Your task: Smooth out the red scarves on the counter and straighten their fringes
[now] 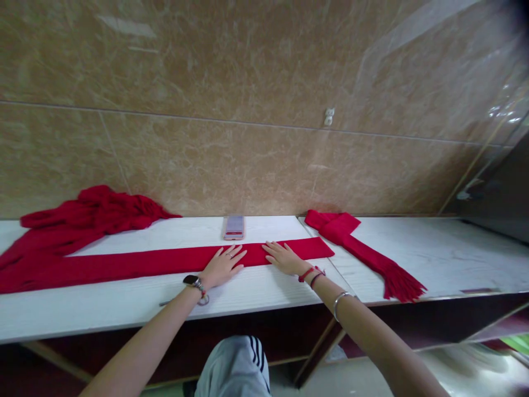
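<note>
A long red scarf (140, 263) lies flattened into a narrow strip along the white table. My left hand (222, 266) rests on it near the middle, palm down with fingers spread. A short way to the right, my right hand (284, 258) lies flat on the same strip, its fingers also apart. The strip's right end comes to a slanted edge beyond that hand. Toward the far left the fabric runs out of view and meets a crumpled heap of red cloth (103, 212).
Behind the strip, a phone (234, 227) lies against the tiled wall (264, 165). A second, folded red scarf (363, 253) with a fringed end is on the right part of the table (413, 237). A thin grey item (164, 302) lies near the front edge. My knee (231, 366) is below.
</note>
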Tool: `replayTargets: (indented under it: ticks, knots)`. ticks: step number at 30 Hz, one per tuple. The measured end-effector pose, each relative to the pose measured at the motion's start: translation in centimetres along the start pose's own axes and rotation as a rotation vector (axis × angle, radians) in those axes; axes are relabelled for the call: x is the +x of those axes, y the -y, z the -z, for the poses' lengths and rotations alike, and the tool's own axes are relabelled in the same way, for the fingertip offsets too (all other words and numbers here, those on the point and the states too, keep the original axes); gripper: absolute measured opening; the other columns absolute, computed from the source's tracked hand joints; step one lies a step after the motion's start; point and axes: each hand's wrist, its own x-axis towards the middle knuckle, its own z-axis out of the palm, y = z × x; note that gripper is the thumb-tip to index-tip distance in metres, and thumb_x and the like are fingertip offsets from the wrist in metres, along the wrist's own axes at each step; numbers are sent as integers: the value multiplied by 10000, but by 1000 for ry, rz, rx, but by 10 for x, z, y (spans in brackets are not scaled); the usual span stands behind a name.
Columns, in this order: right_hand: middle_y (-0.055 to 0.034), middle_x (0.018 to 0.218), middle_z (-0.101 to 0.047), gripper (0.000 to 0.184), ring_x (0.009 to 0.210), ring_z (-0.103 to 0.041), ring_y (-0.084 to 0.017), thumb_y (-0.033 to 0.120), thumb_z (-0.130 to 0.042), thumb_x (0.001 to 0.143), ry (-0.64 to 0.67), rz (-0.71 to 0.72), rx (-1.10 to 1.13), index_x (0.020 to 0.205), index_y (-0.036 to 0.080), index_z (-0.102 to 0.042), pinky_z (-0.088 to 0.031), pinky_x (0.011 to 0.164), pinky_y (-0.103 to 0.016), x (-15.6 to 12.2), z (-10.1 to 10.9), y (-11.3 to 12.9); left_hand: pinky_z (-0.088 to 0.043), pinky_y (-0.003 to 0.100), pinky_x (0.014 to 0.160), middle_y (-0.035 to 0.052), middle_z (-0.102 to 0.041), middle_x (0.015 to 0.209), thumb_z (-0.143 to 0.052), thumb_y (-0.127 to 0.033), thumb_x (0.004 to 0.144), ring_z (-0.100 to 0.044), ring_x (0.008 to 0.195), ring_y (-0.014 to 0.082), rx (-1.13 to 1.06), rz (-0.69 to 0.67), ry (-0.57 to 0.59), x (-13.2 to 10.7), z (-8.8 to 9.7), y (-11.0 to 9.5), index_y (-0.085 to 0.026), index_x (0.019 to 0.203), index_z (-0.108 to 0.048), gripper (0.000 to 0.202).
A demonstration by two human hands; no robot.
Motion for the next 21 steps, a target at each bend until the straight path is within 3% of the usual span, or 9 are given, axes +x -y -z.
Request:
replayTargets:
  ticks: [4, 7, 11, 14, 17, 21]
  knots:
    - [-132, 1405, -328, 429, 1281, -312, -264, 285, -290, 923, -11, -65, -89, 1338, 202, -365, -346, 955, -506, -25, -13, -33, -182, 430, 1050, 25, -303, 1430, -257, -455, 917, -240, 1315, 216, 2, -9, -44, -5, -4, 0, -288, 1350, -330, 470]
    - [-119, 1406, -326, 404, 1287, -290, -291, 204, -289, 906, 3, -29, -142, 1276, 212, -452, -360, 923, -555, -43, -22, -63, -195, 419, 1041, 29, -329, 1417, -264, -442, 920, -260, 1304, 209, -16, -4, -55, -8, -2, -3, -290, 1341, -346, 456]
    - [-125, 1398, -345, 425, 1275, -320, -280, 271, -268, 908, 0, -111, -43, 1300, 212, -419, -356, 946, -547, -43, -30, -80, -206, 431, 1030, 51, -353, 1404, -281, -426, 919, -278, 1293, 213, -30, 12, -57, -9, 0, -9, -256, 1320, -385, 448]
    - [-161, 1380, -365, 469, 1260, -350, -273, 325, -321, 886, -43, -125, 72, 1312, 148, -402, -351, 989, -486, -31, -26, -66, -215, 430, 1024, 52, -362, 1399, -293, -411, 920, -295, 1283, 214, -23, 28, -65, -11, 2, -14, -244, 1298, -415, 431]
    - [-137, 1346, -422, 456, 1237, -390, -246, 332, -355, 872, -89, 24, 197, 1288, 163, -436, -347, 1013, -442, -15, -14, -31, -211, 414, 1029, 43, -356, 1403, -288, -417, 923, -304, 1278, 200, 0, 10, -83, -19, 8, -10, -257, 1288, -424, 421]
    - [-100, 1295, -492, 423, 1218, -418, -223, 314, -374, 874, -76, 229, 326, 1267, 188, -466, -353, 1013, -430, 20, 2, 36, -192, 410, 1039, 45, -342, 1409, -286, -439, 921, -284, 1290, 203, 61, 84, -89, -59, 21, 31, -275, 1324, -369, 443]
